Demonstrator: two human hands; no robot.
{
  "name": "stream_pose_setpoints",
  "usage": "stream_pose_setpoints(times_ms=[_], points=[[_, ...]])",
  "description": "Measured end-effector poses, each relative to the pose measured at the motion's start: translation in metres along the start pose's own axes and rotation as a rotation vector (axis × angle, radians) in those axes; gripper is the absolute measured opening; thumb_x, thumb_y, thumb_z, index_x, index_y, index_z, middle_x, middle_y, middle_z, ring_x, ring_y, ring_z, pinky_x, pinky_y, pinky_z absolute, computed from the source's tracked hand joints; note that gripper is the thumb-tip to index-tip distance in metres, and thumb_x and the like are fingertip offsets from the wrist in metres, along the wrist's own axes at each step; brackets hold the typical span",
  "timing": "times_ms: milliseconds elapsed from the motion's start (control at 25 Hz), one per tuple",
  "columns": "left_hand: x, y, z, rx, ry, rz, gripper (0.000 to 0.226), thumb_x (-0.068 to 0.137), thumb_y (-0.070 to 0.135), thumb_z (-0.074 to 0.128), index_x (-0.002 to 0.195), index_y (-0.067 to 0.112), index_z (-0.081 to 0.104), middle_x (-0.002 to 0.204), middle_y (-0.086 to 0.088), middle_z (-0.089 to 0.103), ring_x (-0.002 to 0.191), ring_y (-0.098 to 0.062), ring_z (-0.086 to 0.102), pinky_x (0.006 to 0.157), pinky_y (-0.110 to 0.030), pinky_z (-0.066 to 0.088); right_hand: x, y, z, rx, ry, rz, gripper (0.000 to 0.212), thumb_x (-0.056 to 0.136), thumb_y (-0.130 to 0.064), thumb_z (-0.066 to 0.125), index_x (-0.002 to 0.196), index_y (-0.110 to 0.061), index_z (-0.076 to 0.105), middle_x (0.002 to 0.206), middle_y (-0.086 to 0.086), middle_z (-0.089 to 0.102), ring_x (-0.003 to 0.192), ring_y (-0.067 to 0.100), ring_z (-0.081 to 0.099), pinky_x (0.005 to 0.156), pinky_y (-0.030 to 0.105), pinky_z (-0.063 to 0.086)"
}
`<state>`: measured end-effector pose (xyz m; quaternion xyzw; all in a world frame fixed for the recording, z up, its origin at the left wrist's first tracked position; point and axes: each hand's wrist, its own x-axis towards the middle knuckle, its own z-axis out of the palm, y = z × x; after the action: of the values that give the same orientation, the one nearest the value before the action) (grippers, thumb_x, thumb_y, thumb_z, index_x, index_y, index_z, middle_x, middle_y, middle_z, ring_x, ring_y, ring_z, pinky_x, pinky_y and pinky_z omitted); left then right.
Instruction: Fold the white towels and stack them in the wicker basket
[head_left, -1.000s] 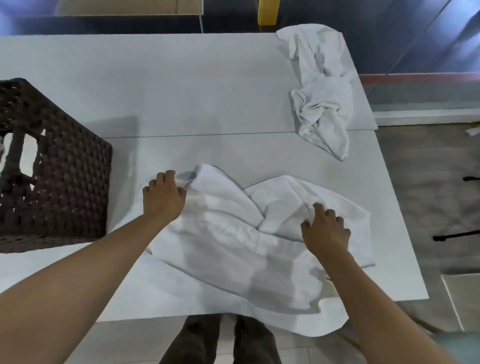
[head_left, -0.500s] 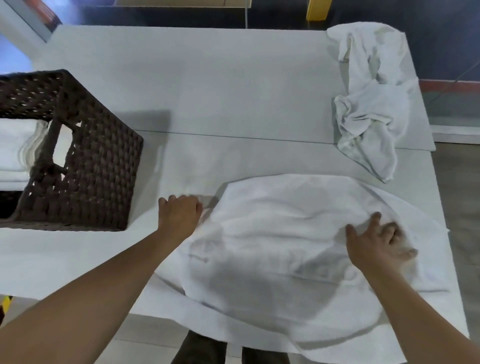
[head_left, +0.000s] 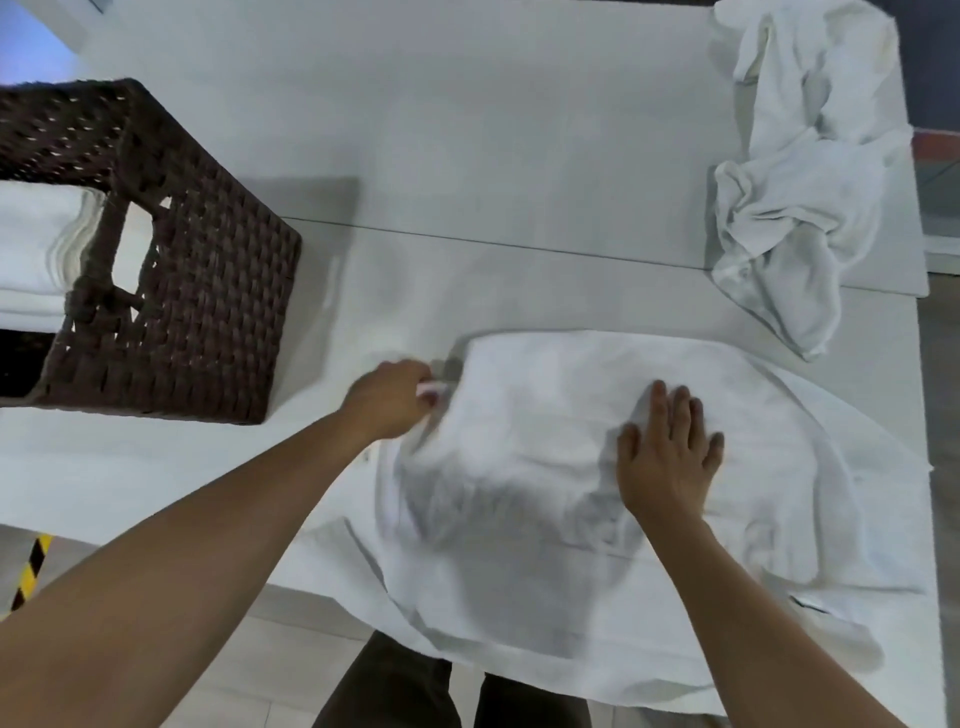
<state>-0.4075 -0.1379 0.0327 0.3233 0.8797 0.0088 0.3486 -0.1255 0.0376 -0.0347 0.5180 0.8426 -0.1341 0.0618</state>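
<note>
A white towel (head_left: 545, 519) lies spread over the near right part of the white table (head_left: 467, 156), its front edge hanging over the table's edge. My left hand (head_left: 392, 397) pinches the towel's far left corner. My right hand (head_left: 667, 452) rests flat on the towel's middle, fingers apart. A dark brown wicker basket (head_left: 208, 291) stands at the left, with folded white towels (head_left: 36, 249) stacked inside. A second, crumpled white towel (head_left: 800, 182) lies at the table's far right.
The table's right edge runs just beyond both towels, with floor past it. My legs show below the front edge. A yellow-and-black striped strip (head_left: 31, 571) marks the floor at the lower left.
The bunched towel has been spread out flat. My right hand slid from the towel's right side to its middle and flattened. My left hand stays at the left corner.
</note>
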Motion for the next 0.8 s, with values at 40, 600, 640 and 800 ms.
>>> stream_pose_setpoints(times_ms=[40, 600, 640, 800], points=[[0.004, -0.002, -0.007, -0.01, 0.23, -0.026, 0.023, 0.096, 0.035, 0.056, 0.107, 0.015, 0.06, 0.105, -0.01, 0.066, 0.098, -0.035, 0.063, 0.073, -0.036, 0.045, 0.004, -0.002, 0.0, 0.018, -0.015, 0.02, 0.068, 0.102, -0.042, 0.039, 0.161, -0.024, 0.012, 0.167, 0.008, 0.017, 0.155, 0.026, 0.012, 0.121, 0.059, 0.013], [-0.002, -0.029, 0.077, 0.155, 0.38, 0.028, 0.071, 0.101, 0.052, 0.039, 0.16, 0.03, 0.007, 0.168, -0.006, 0.006, 0.153, -0.034, 0.012, 0.118, -0.06, 0.018, 0.021, -0.011, 0.009, 0.067, -0.013, 0.095, 0.071, 0.103, -0.053, 0.026, 0.161, -0.026, -0.005, 0.17, 0.007, -0.001, 0.156, 0.024, -0.003, 0.123, 0.058, -0.001], [0.005, -0.03, 0.076, 0.152, 0.377, 0.024, 0.071, 0.102, 0.056, 0.033, 0.16, 0.031, 0.0, 0.169, -0.005, -0.002, 0.154, -0.033, 0.005, 0.119, -0.061, 0.012, 0.023, -0.012, 0.01, 0.059, -0.013, 0.09, 0.072, 0.103, -0.056, 0.023, 0.161, -0.027, -0.009, 0.17, 0.006, -0.004, 0.156, 0.023, -0.006, 0.123, 0.057, -0.003], [0.043, -0.034, 0.058, 0.202, 0.366, 0.049, 0.07, 0.102, 0.062, 0.019, 0.157, 0.034, -0.013, 0.167, 0.0, -0.017, 0.154, -0.03, -0.008, 0.121, -0.061, 0.001, 0.043, -0.022, 0.013, 0.052, 0.005, 0.113, 0.074, 0.102, -0.061, 0.016, 0.16, -0.027, -0.014, 0.169, 0.005, -0.011, 0.155, 0.021, -0.014, 0.123, 0.056, -0.009]])
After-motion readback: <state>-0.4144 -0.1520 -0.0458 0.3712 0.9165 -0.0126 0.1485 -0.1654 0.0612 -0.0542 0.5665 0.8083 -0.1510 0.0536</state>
